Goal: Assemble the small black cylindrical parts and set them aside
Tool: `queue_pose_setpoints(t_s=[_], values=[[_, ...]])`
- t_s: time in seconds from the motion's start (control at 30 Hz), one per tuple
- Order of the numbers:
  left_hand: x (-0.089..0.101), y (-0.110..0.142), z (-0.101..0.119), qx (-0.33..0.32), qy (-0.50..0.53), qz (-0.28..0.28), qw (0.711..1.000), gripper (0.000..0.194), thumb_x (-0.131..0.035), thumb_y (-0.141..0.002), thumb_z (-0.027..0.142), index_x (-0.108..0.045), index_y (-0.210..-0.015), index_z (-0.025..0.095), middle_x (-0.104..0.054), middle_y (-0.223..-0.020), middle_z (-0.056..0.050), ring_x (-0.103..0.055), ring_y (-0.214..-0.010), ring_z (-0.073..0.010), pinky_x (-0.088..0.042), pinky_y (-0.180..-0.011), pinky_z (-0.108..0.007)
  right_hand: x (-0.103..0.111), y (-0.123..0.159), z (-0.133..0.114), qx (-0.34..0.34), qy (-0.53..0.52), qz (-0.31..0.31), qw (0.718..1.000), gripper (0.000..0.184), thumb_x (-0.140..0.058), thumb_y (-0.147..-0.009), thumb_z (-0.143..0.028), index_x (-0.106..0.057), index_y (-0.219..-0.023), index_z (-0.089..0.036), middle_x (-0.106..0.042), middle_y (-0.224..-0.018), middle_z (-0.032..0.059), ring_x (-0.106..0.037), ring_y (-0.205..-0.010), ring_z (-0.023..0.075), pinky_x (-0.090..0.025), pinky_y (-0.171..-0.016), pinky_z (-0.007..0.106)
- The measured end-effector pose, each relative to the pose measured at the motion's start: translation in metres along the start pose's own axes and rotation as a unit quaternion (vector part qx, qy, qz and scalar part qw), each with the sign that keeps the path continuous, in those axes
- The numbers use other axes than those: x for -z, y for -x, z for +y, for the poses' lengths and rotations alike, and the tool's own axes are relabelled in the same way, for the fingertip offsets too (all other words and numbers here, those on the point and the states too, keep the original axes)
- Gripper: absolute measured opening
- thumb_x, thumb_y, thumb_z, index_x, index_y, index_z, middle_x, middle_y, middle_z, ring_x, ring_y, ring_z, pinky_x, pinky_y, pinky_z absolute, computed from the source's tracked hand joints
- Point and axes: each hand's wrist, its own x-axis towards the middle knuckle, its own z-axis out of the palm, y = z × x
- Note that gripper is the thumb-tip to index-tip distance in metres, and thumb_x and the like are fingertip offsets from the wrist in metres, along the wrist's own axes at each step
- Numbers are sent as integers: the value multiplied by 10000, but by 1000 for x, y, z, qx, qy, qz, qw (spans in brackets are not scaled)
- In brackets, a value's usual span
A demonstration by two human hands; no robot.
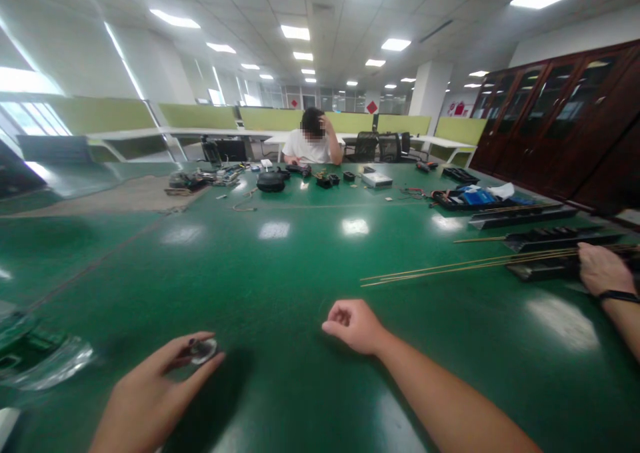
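Between the thumb and fingers of my left hand is a small round object, clear or shiny with a dark part, perhaps a little spool; its exact kind is unclear. This hand is just above the green tabletop. My right hand is at the middle front of the table, its fingers curled in and the thumb close to them. A very faint thin line seems to show beside its fingertips, but what the fingers hold, if anything, I cannot make out.
Left stands a clear plastic bottle. At right, another person's hand touches thin golden rods near dark metal channels. Across the table sits a person, behind a black case and a white box.
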Motion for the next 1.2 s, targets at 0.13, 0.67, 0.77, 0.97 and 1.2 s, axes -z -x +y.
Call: queue_pose_setpoints(t_s=[0.13,0.67,0.77,0.97,1.2], values=[[-32,-38,52,-55,87,-58,993,285,-689,-743,460,-677,-891,217,-718,-829,-11,-680,-717,-191,-550,-656,-261,0,0,-2,-8,-11,-1,1000,175,-731,-750,-334,-665,-741,-172,-579,-611,-23,-488,-542,105,-367,-517,214],[-118,-51,75,-156,215,-102,959,296,-669,-861,331,-666,-1144,245,-654,-1050,-55,-632,-959,-194,-522,-835,-301,-5,1,2,-16,-18,18,1000,399,-643,-802,-206,-549,-1190,-234,-610,-683,-46,-532,-541,111,-381,-515,222],[-121,-50,74,-154,224,-115,956,315,-682,-849,312,-659,-1155,241,-672,-1072,-63,-635,-988,-204,-520,-884,-326,-4,2,1,-17,-17,19,1000,413,-637,-804,-197,-537,-1203,-232,-614,-689,-46,-535,-542,110,-381,-516,222],[-125,-49,75,-100,241,-124,957,280,-718,-787,310,-676,-1044,207,-705,-1023,-64,-657,-929,-219,-542,-861,-349,-4,2,-2,-18,-11,15,1000,424,-637,-791,-169,-535,-1199,-224,-596,-678,-59,-521,-534,98,-370,-511,208],[-128,-48,72,-136,255,-139,947,259,-738,-797,291,-677,-1043,242,-699,-1009,-30,-648,-923,-193,-521,-857,-309,-5,3,-1,-9,2,18,1000,432,-631,-784,-151,-536,-1196,-237,-585,-688,-65,-510,-540,90,-376,-530,201]])
